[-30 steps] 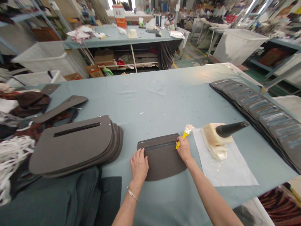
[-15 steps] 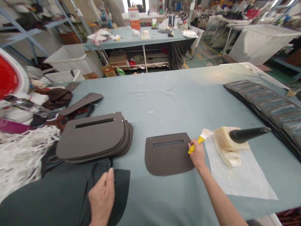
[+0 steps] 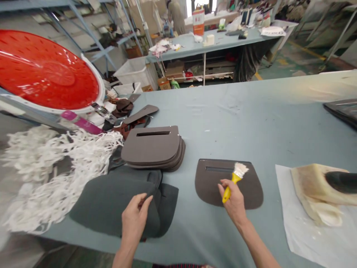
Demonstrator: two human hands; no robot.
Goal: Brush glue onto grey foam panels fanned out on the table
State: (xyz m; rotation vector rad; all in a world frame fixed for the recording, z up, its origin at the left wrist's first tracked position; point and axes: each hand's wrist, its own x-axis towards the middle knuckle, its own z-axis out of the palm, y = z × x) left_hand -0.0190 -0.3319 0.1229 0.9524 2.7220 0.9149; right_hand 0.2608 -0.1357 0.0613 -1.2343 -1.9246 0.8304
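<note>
My right hand (image 3: pixel 234 201) is closed around the yellow handle of a paintbrush (image 3: pixel 235 179), whose pale bristles point up over a brown flap-shaped panel (image 3: pixel 206 186) with a narrow slot. The panel lies flat on the table. My left hand (image 3: pixel 135 214) hovers over or rests on folded dark green pieces (image 3: pixel 111 197), its thumb and forefinger slightly apart with nothing visible between them. Behind those pieces sits a stack of slotted brown panels (image 3: pixel 152 147). To the right, a cut-open pale plastic container (image 3: pixel 309 186) with a black handle stands on a white sheet (image 3: pixel 287 223).
White tangled strips (image 3: pixel 64 178) are heaped at the left, near a large red tray (image 3: pixel 52 74) and a purple object (image 3: pixel 80 122). More dark panels (image 3: pixel 343 109) lie at the right edge. Another table (image 3: pixel 184 48) stands behind the blue-green worktable (image 3: pixel 251 111).
My view has swung left, bringing the red tray further in. My right hand has moved the paintbrush from the panel's right edge to over the panel. My left thumb and forefinger have parted.
</note>
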